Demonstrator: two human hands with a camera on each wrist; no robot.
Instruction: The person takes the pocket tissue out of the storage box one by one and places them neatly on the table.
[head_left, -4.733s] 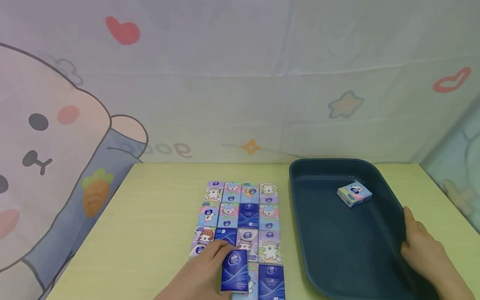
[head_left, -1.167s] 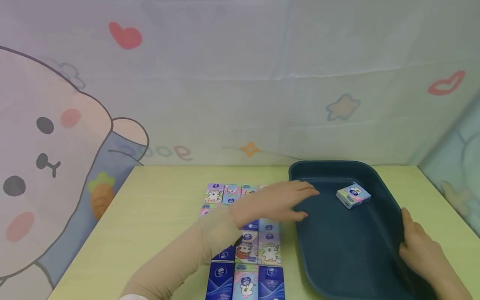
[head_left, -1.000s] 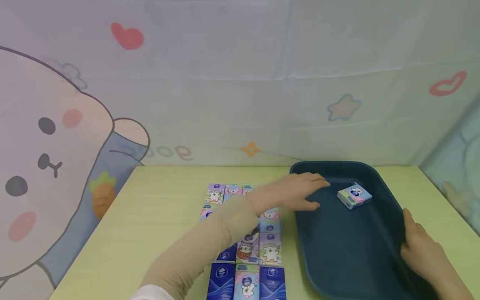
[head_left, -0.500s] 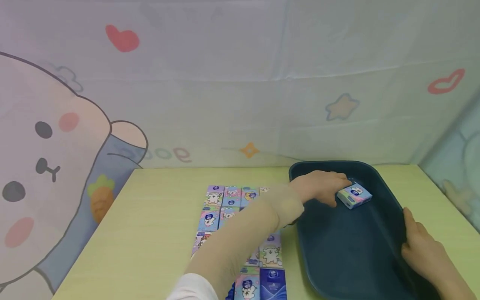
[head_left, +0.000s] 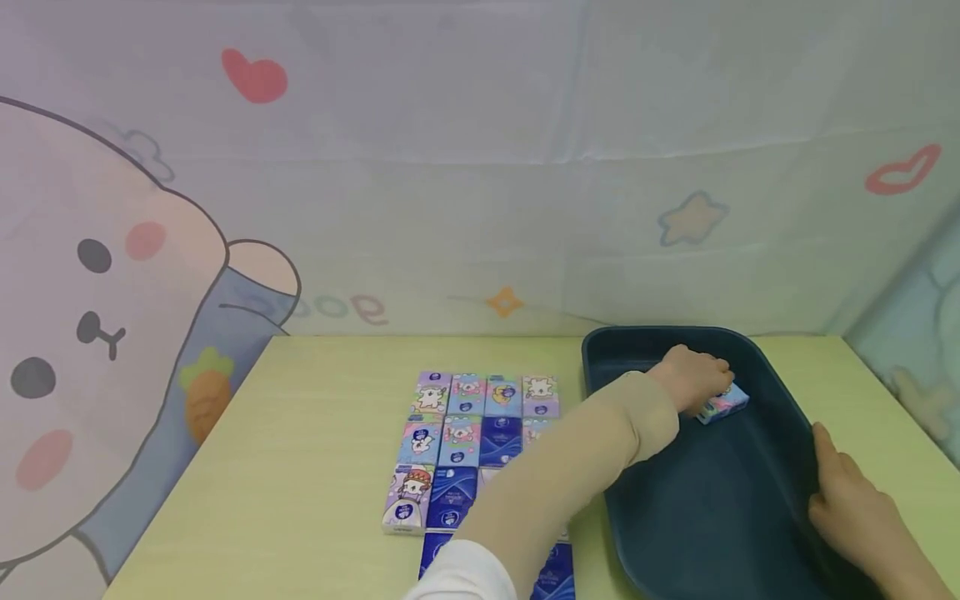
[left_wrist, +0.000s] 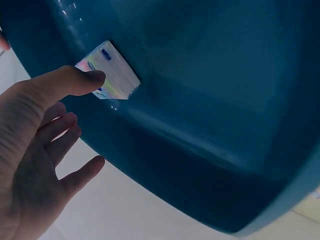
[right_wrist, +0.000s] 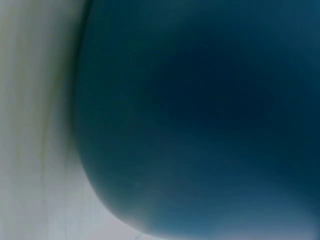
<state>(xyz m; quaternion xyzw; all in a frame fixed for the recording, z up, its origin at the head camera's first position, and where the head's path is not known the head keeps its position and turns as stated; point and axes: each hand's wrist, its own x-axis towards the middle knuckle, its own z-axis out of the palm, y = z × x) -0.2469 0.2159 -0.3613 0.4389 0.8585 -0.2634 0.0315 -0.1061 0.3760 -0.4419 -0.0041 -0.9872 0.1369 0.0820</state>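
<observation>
My left hand (head_left: 690, 377) reaches into the dark blue tray (head_left: 720, 508) and is over a small pastel tissue pack (head_left: 729, 405) near the tray's far end. In the left wrist view the thumb lies in front of the pack (left_wrist: 117, 75), and the other fingers are spread apart from it, not closed around it. My right hand (head_left: 862, 504) grips the tray's right rim, with its thumb on the inner side. The right wrist view shows only the blurred tray (right_wrist: 200, 125); no fingers appear there.
Left of the tray, cartoon and blue tissue packs (head_left: 461, 440) lie flat in a tight grid on the pale yellow table (head_left: 322, 467). The left sleeve (head_left: 570, 483) covers part of the grid. A printed cloth (head_left: 480, 167) hangs behind the table.
Earlier my left hand held a blue tissue pack above the grid; that pack came to lie at the near-left corner. The hand then swung right, over to the pack in the tray.
</observation>
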